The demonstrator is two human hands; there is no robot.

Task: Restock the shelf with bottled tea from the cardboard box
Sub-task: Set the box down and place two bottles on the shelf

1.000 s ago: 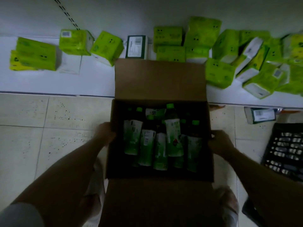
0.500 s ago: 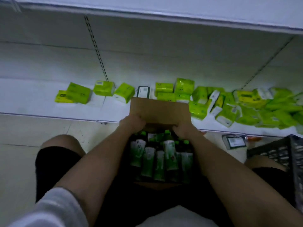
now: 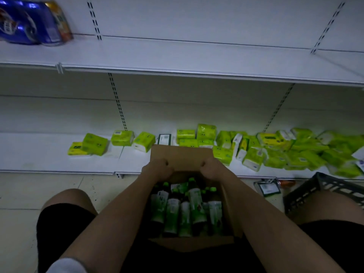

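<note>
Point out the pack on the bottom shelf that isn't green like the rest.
The dark pack with a white label, standing just behind the cardboard box's far flap. Every other pack along that bottom shelf is bright green.

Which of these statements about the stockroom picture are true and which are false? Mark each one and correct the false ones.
1. Both hands grip the far edge of the cardboard box. True: left hand, right hand.
2. The bottled tea stands on the upper shelf. False: the bottles are in the box.
3. Green packets lie on the bottom shelf. True.
4. The bottle caps are red. False: they are green.
5. A dark crate sits on the floor at the right. True.
</note>
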